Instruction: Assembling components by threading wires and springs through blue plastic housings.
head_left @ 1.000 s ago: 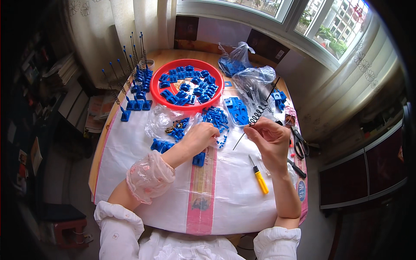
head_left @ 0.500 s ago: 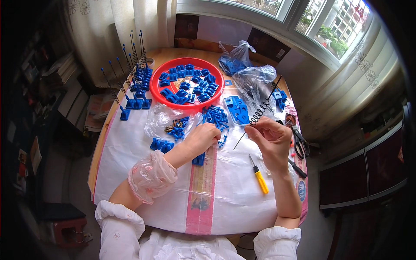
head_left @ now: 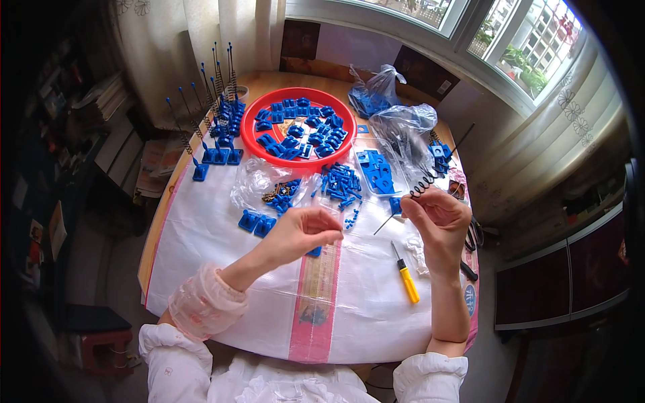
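Observation:
My right hand pinches a thin black wire spring. Its coils rise above the fingers, with one straight end pointing up to the right and the other down to the left. To the left of it, my left hand is raised over the cloth with thumb and fingertips together; anything between them is too small to make out. Just beyond that hand lie a pile of blue plastic pins and a scatter of tiny blue caps. Blue square bases sit beside my left wrist.
A red round tray holds several blue parts at the back. Finished-looking bases with upright springs stand at back left. A yellow-handled screwdriver lies near my right forearm. A clear box of blue plates and plastic bags stand behind.
My left hand has drawn back toward me from the blue pins and tiny caps. My right hand still pinches the wire spring, a little farther right and lower in the picture.

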